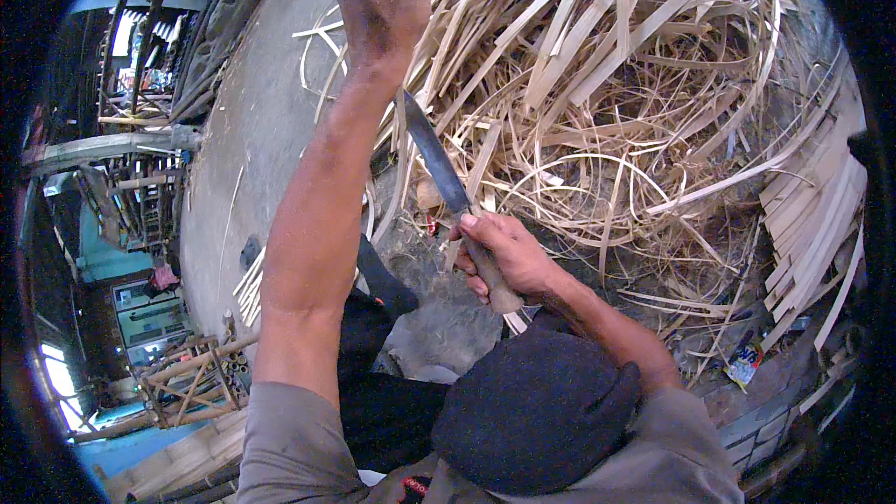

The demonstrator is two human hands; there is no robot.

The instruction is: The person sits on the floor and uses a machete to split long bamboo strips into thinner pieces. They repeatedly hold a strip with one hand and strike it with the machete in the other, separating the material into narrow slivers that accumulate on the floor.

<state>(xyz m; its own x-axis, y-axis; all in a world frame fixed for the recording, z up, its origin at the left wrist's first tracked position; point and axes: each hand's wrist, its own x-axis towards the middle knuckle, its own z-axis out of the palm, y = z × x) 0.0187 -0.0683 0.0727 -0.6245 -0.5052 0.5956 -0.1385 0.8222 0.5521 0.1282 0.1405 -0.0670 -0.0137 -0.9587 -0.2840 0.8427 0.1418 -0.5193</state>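
My right hand [509,257] is wrapped round the wooden handle [490,275] of a long knife, its thumb near the base of the blade. The dark, straight blade [434,154] points up and to the left, its tip near my left wrist. My left arm is stretched far forward, and my left hand [383,0] is closed in a fist at the top edge. What it holds, if anything, I cannot make out. Beyond the knife lies a big tangled heap of pale split-bamboo strips [597,65], with thin curled shavings [644,177] on its near side.
A row of flat, pale slats [812,224] lies at the right. A small colourful packet [744,364] is on the ground at lower right. Bamboo poles and frames [191,378] stand at left, beyond the grey floor [233,149]. A dark rounded cloth shape [537,411] fills the lower middle.
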